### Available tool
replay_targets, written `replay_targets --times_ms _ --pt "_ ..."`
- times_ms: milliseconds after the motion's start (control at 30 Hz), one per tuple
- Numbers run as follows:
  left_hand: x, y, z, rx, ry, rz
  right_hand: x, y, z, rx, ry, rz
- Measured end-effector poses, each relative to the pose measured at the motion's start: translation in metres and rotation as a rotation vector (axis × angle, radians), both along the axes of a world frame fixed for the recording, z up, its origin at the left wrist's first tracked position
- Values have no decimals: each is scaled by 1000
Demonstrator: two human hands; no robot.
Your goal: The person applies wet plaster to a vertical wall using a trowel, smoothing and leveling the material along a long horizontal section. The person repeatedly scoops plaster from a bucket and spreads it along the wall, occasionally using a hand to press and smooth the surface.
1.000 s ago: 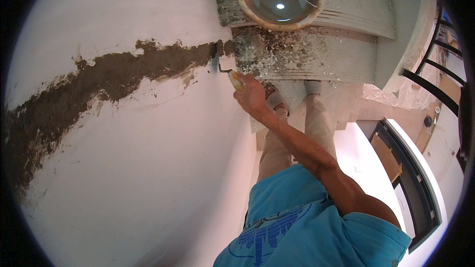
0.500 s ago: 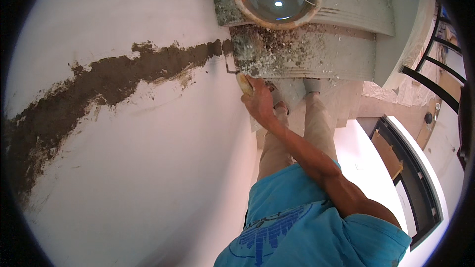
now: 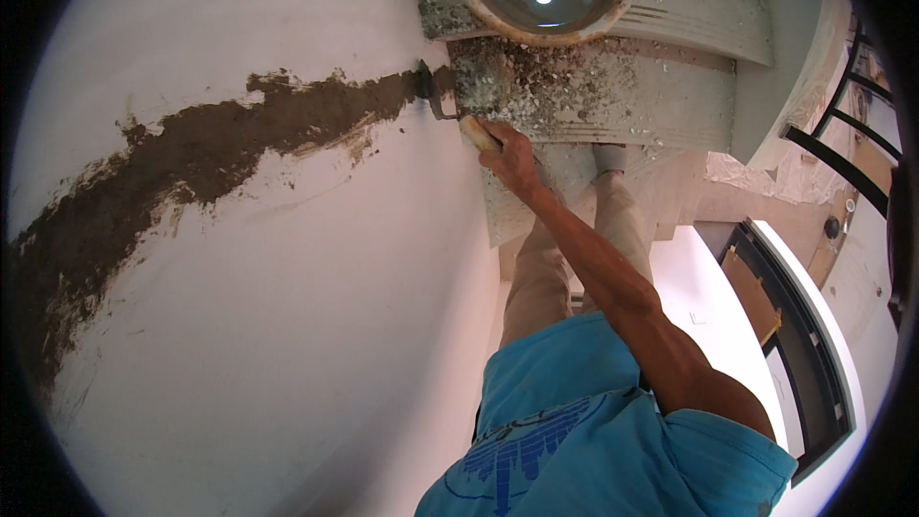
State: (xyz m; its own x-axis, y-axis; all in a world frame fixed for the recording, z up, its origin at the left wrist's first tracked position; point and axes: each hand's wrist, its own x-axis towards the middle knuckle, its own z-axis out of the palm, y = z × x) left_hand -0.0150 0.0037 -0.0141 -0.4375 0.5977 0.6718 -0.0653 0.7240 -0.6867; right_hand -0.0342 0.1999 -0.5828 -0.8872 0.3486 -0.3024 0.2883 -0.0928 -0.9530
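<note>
Nearer the basin (image 3: 548, 36) than half a second ago, the right hand (image 3: 507, 158) has shifted along with its trowel (image 3: 425, 86), whose dark blade now shows over the end of the mortar (image 3: 211, 144). Largest is the wall (image 3: 335, 325), left of the basin, pale and likely hard enough to take firm pressure. Steps (image 3: 661, 91) lie under the basin, to its right and on the person's side of it. On the wall, the mortar makes a brown, ragged band, ending left of the basin and running off farther left; it looks damp, so it should be dense yet soft, dragging under steel and crumbling at thin edges. The basin holds liquid and would probably be heavy and prone to slop, best gripped by opposite parts of its rim. Loose debris (image 3: 536, 77) lies on the step just short of the basin. Smaller still, the trowel sits left of the basin and on the person's side of it; it should be light, with a stiff shank. Its pale handle (image 3: 477, 132) is the place to hold, though wet fingers might slip there. The right hand's fingers are curled around that handle; how hard the blade presses is unclear. The left hand is out of sight, so I cannot tell its state.
</note>
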Motion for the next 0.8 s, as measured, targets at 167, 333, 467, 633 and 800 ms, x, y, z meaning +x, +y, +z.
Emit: replay_targets --times_ms 167,333,467,633,800 --pt "-3 -6 4 -22 4 -33 16 3 -2 -53 64 15" --pt "-4 -18 9 -81 10 -85 14 17 28 12 18 111" --pt "-3 -21 12 -99 3 -100 17 32 50 69 -29 197" --pt "-4 -23 15 -104 2 -112 40 53 27 -150 29 170" --pt "-2 -16 9 -70 17 -64 53 37 -10 -241 -89 15"
